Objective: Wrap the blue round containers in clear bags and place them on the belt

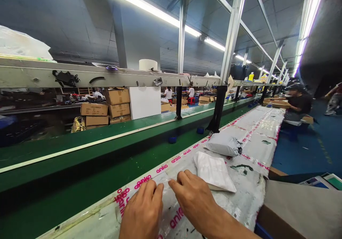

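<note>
My left hand [144, 208] and my right hand [193, 198] are close together over the near part of the long white-covered table [248, 199]. Fingers of both hands are bent and pinch at something thin and clear, perhaps plastic film, which is too faint to name surely. Just beyond my right hand lies a white soft packet [213, 171]. A grey-white plastic parcel [223, 144] rests behind that packet. Pink lettering runs along the table covering under and around my hands.
Left of the table runs a green conveyor [107, 174] with blue rolls [172, 139] on it. A black-wrapped post [217, 108] stands at the table's left edge. An open carton [301, 203] is at the near right. Farther off, a person [299, 101] sits at the table's right side.
</note>
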Tool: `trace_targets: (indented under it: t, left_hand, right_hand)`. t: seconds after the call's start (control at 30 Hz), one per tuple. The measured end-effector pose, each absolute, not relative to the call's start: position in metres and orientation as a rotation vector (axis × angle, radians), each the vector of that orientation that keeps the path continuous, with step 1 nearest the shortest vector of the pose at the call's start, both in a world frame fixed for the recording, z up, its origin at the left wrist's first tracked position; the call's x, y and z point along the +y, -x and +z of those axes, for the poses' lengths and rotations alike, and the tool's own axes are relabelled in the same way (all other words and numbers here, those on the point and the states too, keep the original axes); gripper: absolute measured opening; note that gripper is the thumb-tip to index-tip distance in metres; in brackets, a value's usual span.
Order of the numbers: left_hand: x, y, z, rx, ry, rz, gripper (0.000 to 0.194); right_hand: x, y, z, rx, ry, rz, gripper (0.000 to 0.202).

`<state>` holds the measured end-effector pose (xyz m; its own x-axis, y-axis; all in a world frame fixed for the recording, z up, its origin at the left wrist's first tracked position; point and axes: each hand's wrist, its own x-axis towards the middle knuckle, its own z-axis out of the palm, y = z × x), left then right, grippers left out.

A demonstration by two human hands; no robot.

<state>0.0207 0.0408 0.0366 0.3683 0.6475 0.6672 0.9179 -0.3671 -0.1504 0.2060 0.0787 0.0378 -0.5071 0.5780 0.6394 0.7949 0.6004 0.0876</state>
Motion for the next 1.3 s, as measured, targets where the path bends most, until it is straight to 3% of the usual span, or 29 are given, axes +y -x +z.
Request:
trace_targets:
  t: [0.17,0.37,0.5,0.63,0.73,0.93,1.13,1.3]
  left_hand:
    - [0.039,-0.018,0.044,-1.267,1.966,-0.403,0.041]
    - [0.037,-0.023,0.048,-1.279,2.01,-0.417,0.024]
    - [0.033,-0.027,0.047,-1.286,2.09,-0.35,0.02]
    - [0.034,-0.025,0.046,-1.328,2.057,-0.314,0.02]
    - [0.035,-0.024,0.047,-1.344,1.973,-0.36,0.012]
    - [0.037,-0.019,0.046,-1.349,1.855,-0.536,0.021]
    - [0.043,-0.008,0.036,-1.368,1.843,-0.675,0.01]
    - [0.045,-0.012,0.033,-1.388,1.85,-0.828,0.031]
  right_hand:
    - [0.079,-0.198,0.043,-2.229,1.072,-0.63,0.022]
    - [0.075,-0.185,0.057,-2.109,1.077,-0.504,0.007]
    - [0.079,-0.18,0.059,-2.053,1.07,-0.556,0.021]
    - [0.083,-0.184,0.055,-2.068,1.034,-0.567,0.004]
    - [0.083,-0.188,0.05,-2.1,1.063,-0.581,0.013]
    - [0.075,-0.186,0.044,-2.139,1.026,-0.673,0.041]
    - [0.065,-0.185,0.041,-2.113,0.94,-0.735,0.048]
    - [0.063,-0.183,0.031,-2.092,0.868,-0.751,0.045]
